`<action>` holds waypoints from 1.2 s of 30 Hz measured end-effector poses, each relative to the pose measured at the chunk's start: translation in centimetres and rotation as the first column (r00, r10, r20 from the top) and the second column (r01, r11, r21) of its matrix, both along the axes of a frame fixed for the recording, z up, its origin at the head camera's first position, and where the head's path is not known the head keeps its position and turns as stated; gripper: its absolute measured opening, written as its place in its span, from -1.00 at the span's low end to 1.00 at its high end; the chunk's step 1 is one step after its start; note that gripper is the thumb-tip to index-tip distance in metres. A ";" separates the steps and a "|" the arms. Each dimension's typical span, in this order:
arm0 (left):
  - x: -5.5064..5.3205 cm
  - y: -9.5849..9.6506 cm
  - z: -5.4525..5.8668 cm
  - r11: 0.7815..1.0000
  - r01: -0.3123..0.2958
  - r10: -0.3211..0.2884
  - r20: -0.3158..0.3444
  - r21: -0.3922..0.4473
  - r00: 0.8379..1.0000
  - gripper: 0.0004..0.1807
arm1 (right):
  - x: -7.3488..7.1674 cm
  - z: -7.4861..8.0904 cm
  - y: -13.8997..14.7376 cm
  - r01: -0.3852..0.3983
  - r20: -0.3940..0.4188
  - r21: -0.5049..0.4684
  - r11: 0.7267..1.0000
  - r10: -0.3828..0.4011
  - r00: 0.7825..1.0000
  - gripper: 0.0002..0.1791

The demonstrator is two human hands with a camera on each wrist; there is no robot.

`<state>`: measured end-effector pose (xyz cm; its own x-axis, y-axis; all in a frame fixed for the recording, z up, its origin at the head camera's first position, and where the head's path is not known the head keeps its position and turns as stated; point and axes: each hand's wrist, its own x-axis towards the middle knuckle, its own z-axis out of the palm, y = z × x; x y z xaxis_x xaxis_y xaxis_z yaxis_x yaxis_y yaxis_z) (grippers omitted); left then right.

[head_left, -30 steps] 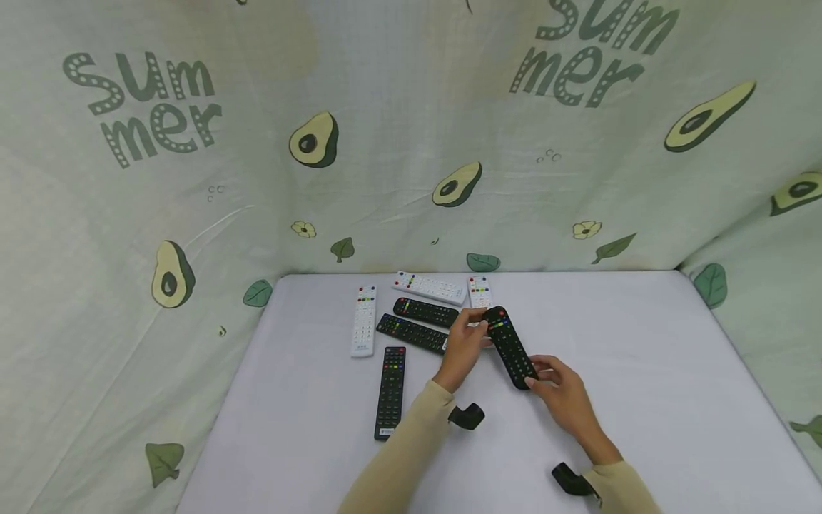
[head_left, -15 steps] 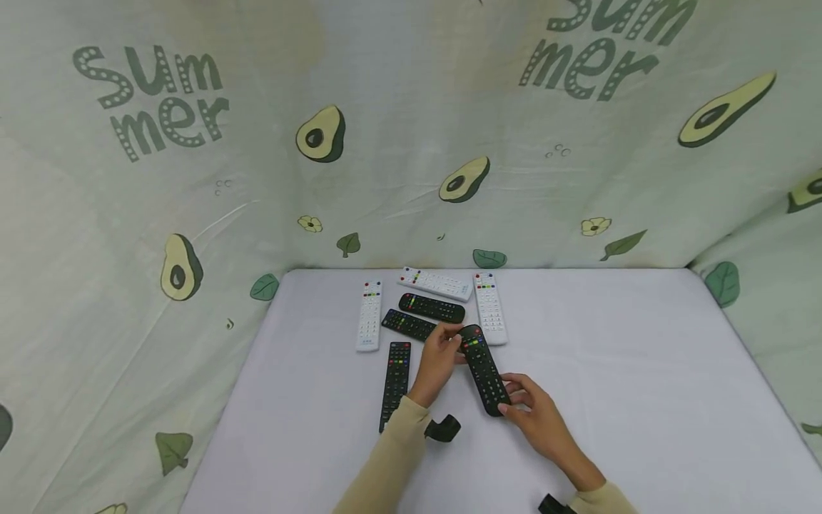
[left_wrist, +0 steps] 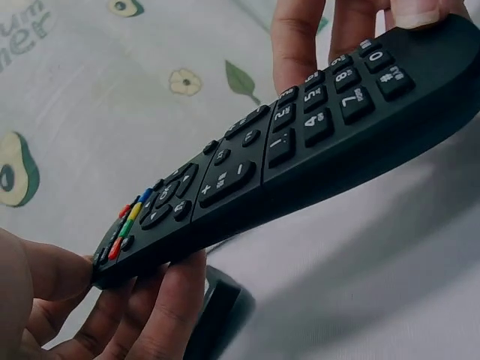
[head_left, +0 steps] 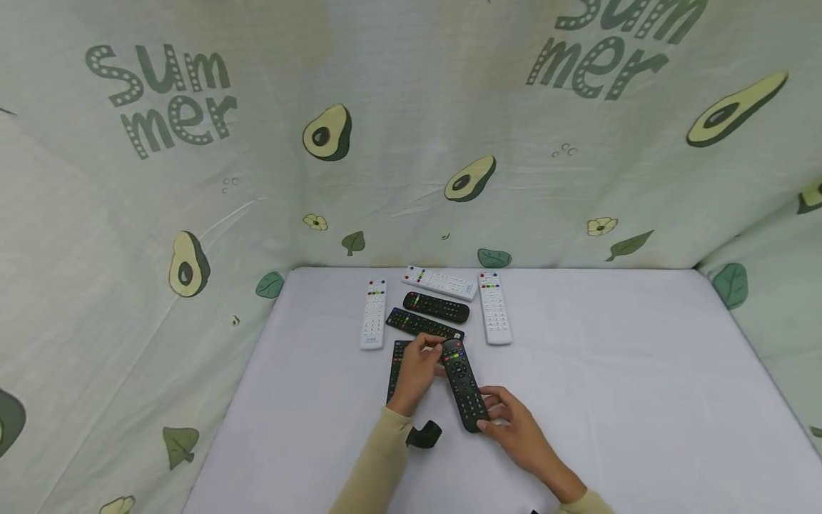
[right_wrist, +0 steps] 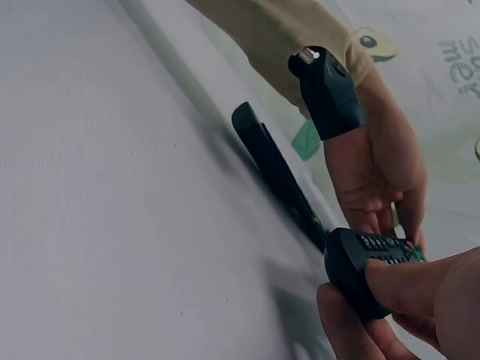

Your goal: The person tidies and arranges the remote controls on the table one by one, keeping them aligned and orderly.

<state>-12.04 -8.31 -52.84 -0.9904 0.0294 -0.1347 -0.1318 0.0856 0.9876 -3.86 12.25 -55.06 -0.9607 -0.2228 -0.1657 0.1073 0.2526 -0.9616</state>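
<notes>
Both hands hold a black remote control (head_left: 464, 385) above the white table, its button side up. My left hand (head_left: 417, 373) pinches the far end, by the coloured buttons, with thumb on top and fingers beneath in the left wrist view. At the near end, below the number keys, my right hand (head_left: 514, 428) grips it between thumb and fingers. In the right wrist view the held remote (right_wrist: 352, 270) shows its rounded end under the right thumb. Another black remote (head_left: 396, 368) lies partly hidden behind the left hand.
Beyond the hands lie two black remotes, one lower (head_left: 424, 325) and one higher (head_left: 437, 307). White remotes lie at the left (head_left: 373, 314), the back (head_left: 439, 283) and the right (head_left: 495, 308) of them. A printed cloth (head_left: 385, 214) hangs behind the table (head_left: 642, 385).
Both hands have brought the held black remote left and nearer the body. The white remote on the right, partly covered before, now shows whole.
</notes>
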 end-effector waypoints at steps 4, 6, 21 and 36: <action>0.3 -0.9 -0.3 0.999 -0.007 0.007 0.018 -0.036 1.000 -0.73 | 0.3 -0.1 -0.8 -0.040 0.000 -0.029 0.999 0.040 0.999 -0.29; 0.5 -1.3 -0.2 0.999 -0.002 0.003 0.030 -0.052 1.000 -0.72 | 0.4 -0.1 -1.3 -0.061 -0.001 -0.038 0.997 0.061 0.998 -0.23; 0.8 -3.0 0.4 0.972 0.048 -0.031 0.078 -0.229 0.996 -0.54 | 0.2 -0.5 -3.9 -0.186 -0.018 -0.047 0.981 0.185 0.983 -0.03; 0.7 -3.1 1.0 0.898 0.184 -0.143 0.131 -0.400 0.981 -0.37 | -0.4 -0.3 -6.6 -0.140 -0.063 -0.025 0.990 0.138 0.988 0.00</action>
